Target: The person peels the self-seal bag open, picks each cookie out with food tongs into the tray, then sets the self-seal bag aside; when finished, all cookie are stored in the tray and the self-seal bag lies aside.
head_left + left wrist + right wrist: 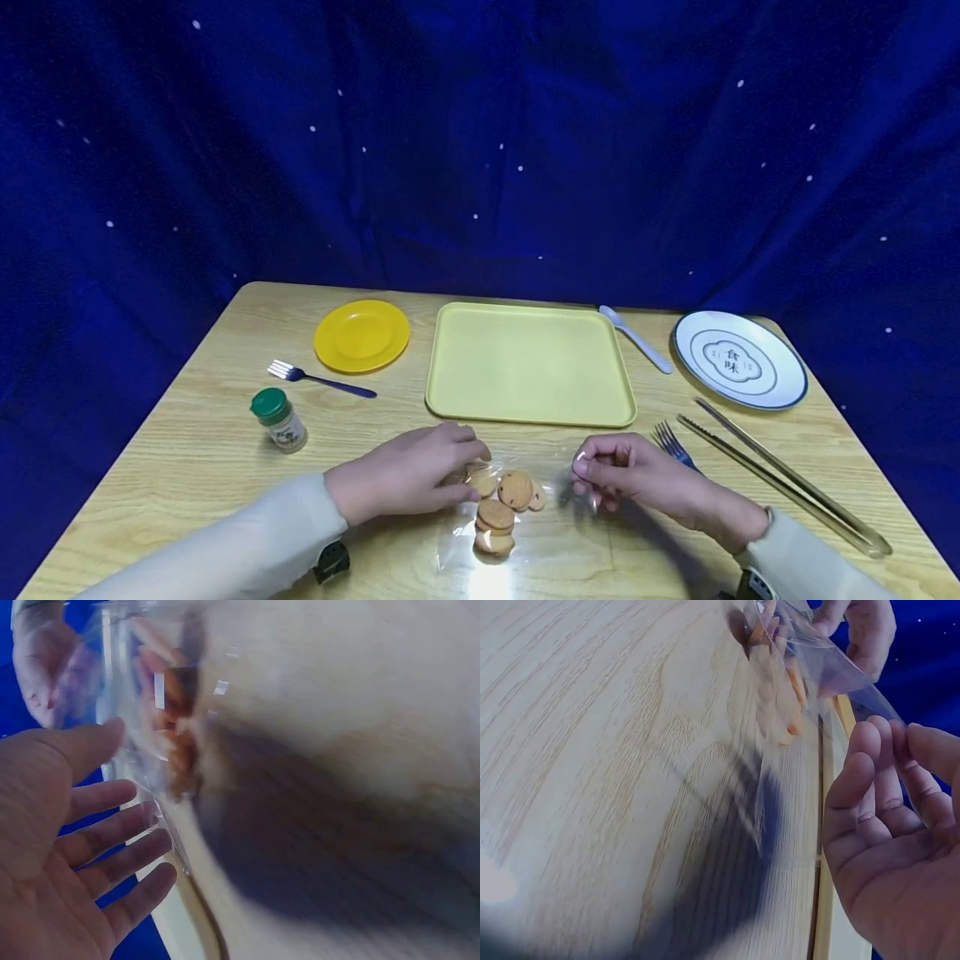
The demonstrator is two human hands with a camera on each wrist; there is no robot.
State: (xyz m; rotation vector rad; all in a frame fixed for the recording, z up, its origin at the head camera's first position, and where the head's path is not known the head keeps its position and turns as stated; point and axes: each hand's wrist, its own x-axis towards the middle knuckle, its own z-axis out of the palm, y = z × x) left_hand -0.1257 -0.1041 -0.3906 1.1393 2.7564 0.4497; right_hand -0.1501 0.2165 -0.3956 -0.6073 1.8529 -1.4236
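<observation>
A clear plastic bag (555,537) lies at the front middle of the table, with several round cookies (495,514) inside. My right hand (637,473) pinches the bag's edge between thumb and fingertips; the right wrist view shows the plastic film (840,671) pulled up to that pinch. On the opposite side, my left hand (420,468) is at the bag's other edge. Seen from the left wrist, its fingers (112,855) are spread and fairly straight, with the film against their tips. In that view the cookies (176,712) look blurred.
Behind the bag lies a yellow tray (532,362). Left are a yellow plate (362,336), a fork (322,380) and a green-capped shaker (279,419). Right are a spoon (637,340), a white plate (780,375), metal tongs (787,479) and another fork (672,443). A blue curtain (480,150) hangs behind.
</observation>
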